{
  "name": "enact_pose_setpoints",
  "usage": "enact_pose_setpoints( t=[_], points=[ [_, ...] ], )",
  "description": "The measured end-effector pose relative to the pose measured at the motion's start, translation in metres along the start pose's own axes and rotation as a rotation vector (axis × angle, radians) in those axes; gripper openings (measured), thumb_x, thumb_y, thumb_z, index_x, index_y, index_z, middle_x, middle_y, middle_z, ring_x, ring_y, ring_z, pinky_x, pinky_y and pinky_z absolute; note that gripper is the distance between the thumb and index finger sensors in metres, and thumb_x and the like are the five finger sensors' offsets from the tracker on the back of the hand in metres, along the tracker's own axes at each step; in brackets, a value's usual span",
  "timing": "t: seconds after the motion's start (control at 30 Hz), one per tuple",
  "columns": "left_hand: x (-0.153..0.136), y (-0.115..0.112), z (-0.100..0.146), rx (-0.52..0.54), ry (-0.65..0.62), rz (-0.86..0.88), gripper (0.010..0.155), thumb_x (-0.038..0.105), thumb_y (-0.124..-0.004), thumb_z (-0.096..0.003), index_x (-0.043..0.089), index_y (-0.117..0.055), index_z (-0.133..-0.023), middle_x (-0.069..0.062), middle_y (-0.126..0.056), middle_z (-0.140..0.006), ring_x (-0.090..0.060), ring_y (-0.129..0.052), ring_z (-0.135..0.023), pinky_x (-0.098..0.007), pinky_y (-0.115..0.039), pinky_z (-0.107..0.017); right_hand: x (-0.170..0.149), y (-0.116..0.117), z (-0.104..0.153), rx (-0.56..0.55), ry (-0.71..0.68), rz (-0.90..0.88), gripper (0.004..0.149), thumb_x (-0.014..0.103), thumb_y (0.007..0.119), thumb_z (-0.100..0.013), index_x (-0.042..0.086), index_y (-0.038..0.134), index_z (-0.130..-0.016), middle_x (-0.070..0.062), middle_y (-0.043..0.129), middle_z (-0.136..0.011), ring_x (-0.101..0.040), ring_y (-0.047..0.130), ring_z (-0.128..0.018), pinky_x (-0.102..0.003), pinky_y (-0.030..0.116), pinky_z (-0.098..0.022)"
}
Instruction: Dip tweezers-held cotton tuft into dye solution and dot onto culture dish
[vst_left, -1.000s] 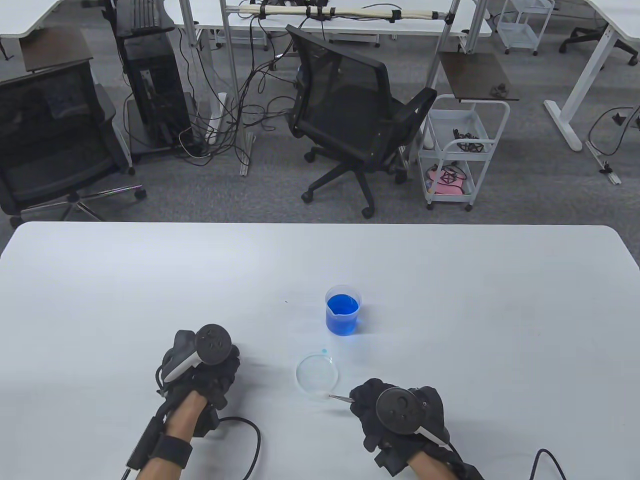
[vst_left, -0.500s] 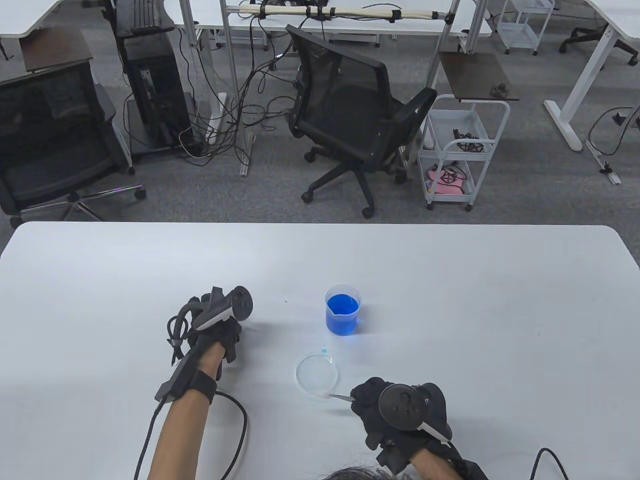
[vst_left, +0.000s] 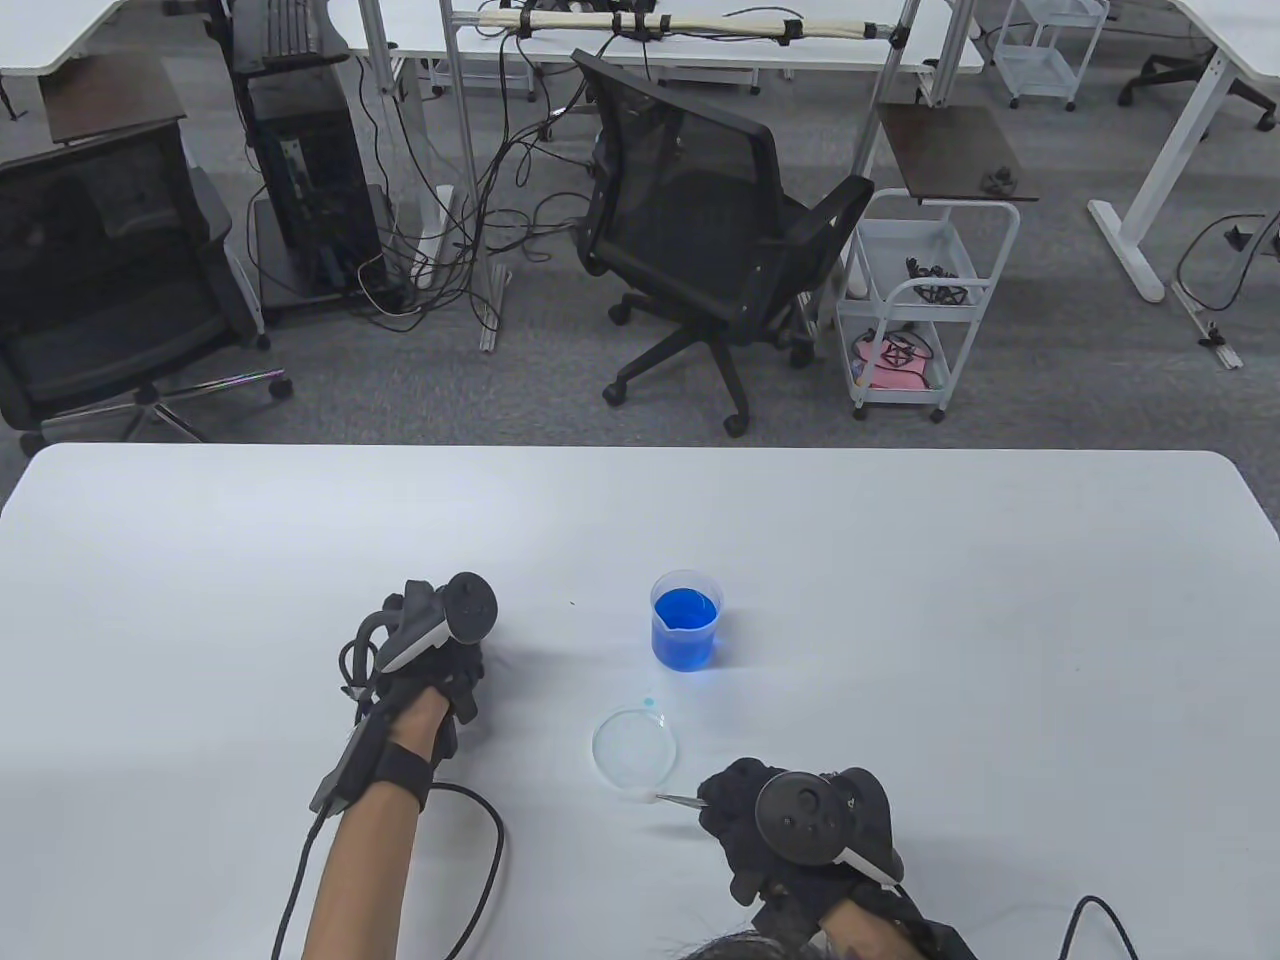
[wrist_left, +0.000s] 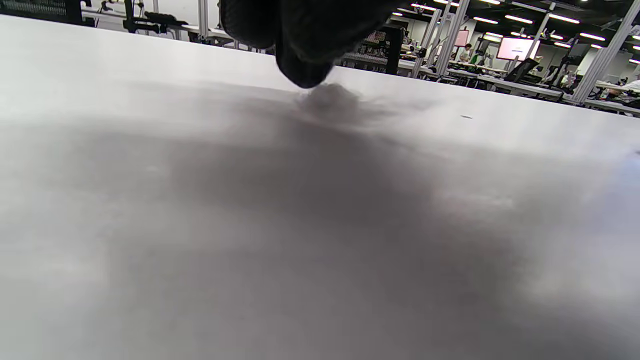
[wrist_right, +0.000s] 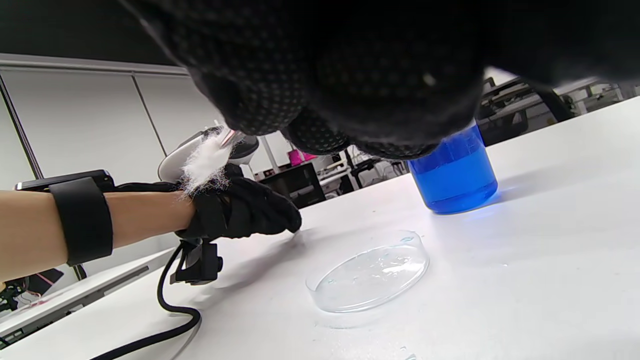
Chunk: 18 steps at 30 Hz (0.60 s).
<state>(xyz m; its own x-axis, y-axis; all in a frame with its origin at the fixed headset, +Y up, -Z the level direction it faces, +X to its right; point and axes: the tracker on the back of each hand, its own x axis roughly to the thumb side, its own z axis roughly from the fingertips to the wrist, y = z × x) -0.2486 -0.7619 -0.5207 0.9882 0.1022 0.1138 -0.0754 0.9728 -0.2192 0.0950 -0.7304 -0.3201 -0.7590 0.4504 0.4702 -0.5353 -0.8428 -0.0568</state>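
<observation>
A clear beaker of blue dye (vst_left: 685, 620) stands mid-table; it also shows in the right wrist view (wrist_right: 454, 175). A clear culture dish (vst_left: 634, 747) lies just in front of it and shows in the right wrist view (wrist_right: 370, 270). My right hand (vst_left: 745, 800) grips metal tweezers (vst_left: 678, 798) that pinch a white cotton tuft (wrist_right: 206, 162), with the tip at the dish's near right rim. My left hand (vst_left: 440, 670) rests fingertips-down on the table left of the dish; its fingers (wrist_left: 300, 55) touch the surface and hold nothing.
A small blue drop (vst_left: 648, 702) lies on the white table (vst_left: 900, 620) by the dish's far rim. Glove cables (vst_left: 480, 850) trail toward the near edge. An office chair (vst_left: 700, 230) and a cart (vst_left: 920, 300) stand beyond the table.
My left hand moved forward and tilted onto its fingertips, then drew back slightly. My right hand and the tweezers stayed by the dish's near rim.
</observation>
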Motion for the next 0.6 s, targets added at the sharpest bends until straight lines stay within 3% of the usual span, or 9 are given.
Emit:
enact_pose_setpoints(
  t=[0.13, 0.23, 0.43, 0.6],
  points=[
    [-0.004, 0.003, 0.01, -0.04, 0.022, 0.024, 0.059, 0.014, -0.072, -0.0563, 0.011, -0.05, -0.111, -0.028, -0.043, -0.119, -0.055, -0.031, -0.104, -0.076, -0.028, -0.067, -0.002, -0.002, 0.0, -0.013, 0.011, 0.002, 0.041, 0.027, 0.092, -0.027, 0.001, 0.104, -0.055, -0.024, 0.103, -0.056, -0.016, 0.1, -0.02, -0.031, 0.091, -0.008],
    [-0.009, 0.003, 0.019, -0.098, 0.041, 0.07, 0.072, 0.022, -0.077, -0.0584, 0.018, -0.031, -0.113, -0.028, -0.036, -0.12, -0.055, -0.03, -0.104, -0.076, -0.026, -0.067, -0.004, -0.003, -0.001, -0.023, 0.024, 0.009, 0.041, 0.027, 0.092, -0.027, 0.001, 0.104, -0.055, -0.024, 0.103, -0.056, -0.016, 0.1, -0.02, -0.031, 0.091, -0.008],
    [-0.013, 0.005, 0.05, -0.065, 0.032, 0.113, 0.072, 0.029, -0.08, -0.0583, 0.019, -0.035, -0.114, -0.028, -0.034, -0.12, -0.056, -0.031, -0.103, -0.075, -0.028, -0.067, -0.012, -0.005, -0.002, -0.042, 0.06, 0.018, 0.041, 0.027, 0.092, -0.027, 0.001, 0.104, -0.055, -0.025, 0.103, -0.056, -0.016, 0.1, -0.02, -0.031, 0.091, -0.008],
    [-0.009, 0.007, 0.093, 0.001, -0.025, 0.201, 0.071, 0.031, -0.081, -0.0582, 0.016, -0.039, -0.114, -0.028, -0.033, -0.12, -0.056, -0.031, -0.103, -0.075, -0.028, -0.067, -0.021, -0.006, -0.003, -0.052, 0.1, 0.033, 0.041, 0.027, 0.092, -0.027, 0.001, 0.104, -0.055, -0.025, 0.103, -0.057, -0.016, 0.1, -0.02, -0.031, 0.091, -0.008]
  ],
)
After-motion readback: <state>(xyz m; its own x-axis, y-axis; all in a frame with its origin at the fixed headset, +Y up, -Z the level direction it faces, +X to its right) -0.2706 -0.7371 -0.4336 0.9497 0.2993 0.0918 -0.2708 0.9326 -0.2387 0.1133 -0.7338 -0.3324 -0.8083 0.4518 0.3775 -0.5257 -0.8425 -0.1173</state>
